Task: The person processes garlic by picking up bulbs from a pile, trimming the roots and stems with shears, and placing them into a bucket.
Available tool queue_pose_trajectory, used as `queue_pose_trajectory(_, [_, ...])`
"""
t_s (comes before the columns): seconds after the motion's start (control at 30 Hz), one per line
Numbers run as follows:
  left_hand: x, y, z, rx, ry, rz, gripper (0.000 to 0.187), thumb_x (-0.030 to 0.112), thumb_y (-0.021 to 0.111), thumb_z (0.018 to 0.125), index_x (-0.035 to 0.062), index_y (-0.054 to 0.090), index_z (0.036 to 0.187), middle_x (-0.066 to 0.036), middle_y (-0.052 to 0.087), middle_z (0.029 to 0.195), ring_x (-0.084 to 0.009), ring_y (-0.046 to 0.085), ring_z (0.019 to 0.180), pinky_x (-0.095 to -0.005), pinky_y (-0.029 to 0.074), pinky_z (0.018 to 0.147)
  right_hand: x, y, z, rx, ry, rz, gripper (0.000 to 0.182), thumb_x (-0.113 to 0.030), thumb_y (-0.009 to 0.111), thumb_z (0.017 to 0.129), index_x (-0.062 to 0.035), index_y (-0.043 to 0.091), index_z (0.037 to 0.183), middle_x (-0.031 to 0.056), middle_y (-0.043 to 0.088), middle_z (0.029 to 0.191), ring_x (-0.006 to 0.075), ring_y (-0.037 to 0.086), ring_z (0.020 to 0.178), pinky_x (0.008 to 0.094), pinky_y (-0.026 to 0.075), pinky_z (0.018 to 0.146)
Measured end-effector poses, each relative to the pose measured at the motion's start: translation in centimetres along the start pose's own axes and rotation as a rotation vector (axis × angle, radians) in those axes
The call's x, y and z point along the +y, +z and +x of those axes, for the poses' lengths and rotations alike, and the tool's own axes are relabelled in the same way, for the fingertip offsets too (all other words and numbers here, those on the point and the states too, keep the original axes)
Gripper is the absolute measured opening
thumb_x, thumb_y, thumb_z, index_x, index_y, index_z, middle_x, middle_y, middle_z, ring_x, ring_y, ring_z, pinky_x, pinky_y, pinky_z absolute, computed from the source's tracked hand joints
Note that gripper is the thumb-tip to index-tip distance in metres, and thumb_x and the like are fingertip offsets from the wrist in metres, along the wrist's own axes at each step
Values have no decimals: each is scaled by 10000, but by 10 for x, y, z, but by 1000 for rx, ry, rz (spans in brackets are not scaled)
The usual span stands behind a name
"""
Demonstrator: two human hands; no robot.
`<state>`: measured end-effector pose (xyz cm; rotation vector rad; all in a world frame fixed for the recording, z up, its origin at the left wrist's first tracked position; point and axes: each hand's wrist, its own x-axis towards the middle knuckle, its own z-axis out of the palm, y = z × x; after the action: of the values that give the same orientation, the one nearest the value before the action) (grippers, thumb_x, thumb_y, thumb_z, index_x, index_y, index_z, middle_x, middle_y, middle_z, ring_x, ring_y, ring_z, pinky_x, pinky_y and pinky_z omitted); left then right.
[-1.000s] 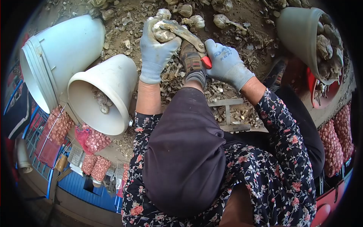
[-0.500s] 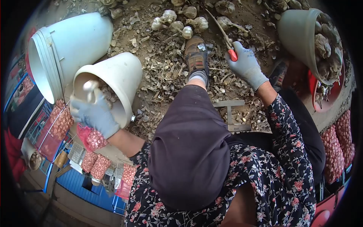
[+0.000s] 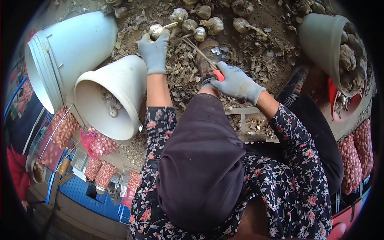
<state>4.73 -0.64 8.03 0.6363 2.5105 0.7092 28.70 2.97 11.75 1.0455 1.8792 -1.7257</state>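
My left hand (image 3: 154, 52), in a grey-blue glove, has its fingers closed round a garlic bulb (image 3: 156, 31) at the upper centre-left; the bulb's stem points right. More garlic bulbs (image 3: 216, 25) lie on the ground beside it. My right hand (image 3: 239, 83), gloved too, grips a red-handled tool (image 3: 218, 75) over my shoe. Its long metal blades point up and left towards the bulbs. Left of my knee, a white bucket (image 3: 134, 76) lies tipped on its side with a few bulbs inside.
A larger pale bucket (image 3: 86, 38) lies at the upper left. At the right, a tilted bucket (image 3: 318, 40) holds brownish bulbs, near a red container (image 3: 335, 110). Dry peelings (image 3: 256, 60) cover the ground. Filled net bags (image 3: 352, 160) stand at both sides. A person's red sleeve (image 3: 18, 172) shows far left.
My left hand has moved from the white bucket's mouth up to the bulbs on the ground and taken hold of one. My right hand has shifted left and down with the tool.
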Motion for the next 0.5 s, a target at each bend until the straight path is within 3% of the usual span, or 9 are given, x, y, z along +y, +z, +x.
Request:
queue_pose_trajectory(0.1, [1,-6,-20,25,-25,-154,344,296,769,726,-18,691,840,-41,638,712,-86,543,595,-244,442,568,-14,7,11,13,9,14,501,-404,545,838,28,471,1080,278,615,1004,413,601,973,450,461,860])
queue_pose_trajectory(0.13, [8,-9,-25,-4,-37,-117,296,268,756,742,-10,680,811,-31,611,680,-79,523,533,-242,423,495,-18,10,17,105,-10,-13,508,-414,547,839,30,472,1076,277,614,1004,408,606,968,449,463,858])
queue_pose_trajectory(0.23, [26,-11,-37,-85,-124,-172,346,301,780,690,-14,651,753,-54,620,632,-113,540,574,-302,444,555,-35,8,24,221,9,-72,509,-433,548,839,20,478,1060,276,612,1010,391,616,957,446,474,841])
queue_pose_trajectory(0.3, [30,-11,-38,-107,-87,-217,299,256,765,715,-6,654,808,-36,617,644,-93,562,574,-267,449,506,-38,8,29,245,28,-154,452,-404,547,847,15,494,1008,271,625,965,387,624,930,445,486,808])
queue_pose_trajectory(0.37, [37,-16,-41,-188,-231,-570,252,190,738,736,2,650,878,-28,620,674,-84,585,573,-220,449,447,-34,3,26,259,14,-92,415,-382,554,848,12,501,970,261,629,918,392,625,900,446,487,784])
queue_pose_trajectory(0.4, [23,-13,-35,-251,-232,-669,258,91,668,778,18,608,1017,-39,623,736,-92,597,560,-190,431,393,-29,1,22,279,-1,-29,382,-360,561,849,9,507,932,251,634,871,398,626,869,446,488,759])
queue_pose_trajectory(0.43, [20,-14,-35,-247,-234,-674,258,91,668,778,18,608,1017,-39,623,736,-92,597,560,-190,431,393,-22,0,20,276,-4,-34,382,-360,561,849,9,507,932,251,634,871,398,626,869,446,488,759])
queue_pose_trajectory(0.5, [18,-16,-36,-512,-201,-1093,374,9,572,806,44,519,1174,-91,629,854,-136,609,593,-230,482,440,-9,-4,13,407,-95,5,331,-318,583,843,2,507,883,238,622,785,411,620,808,453,482,718])
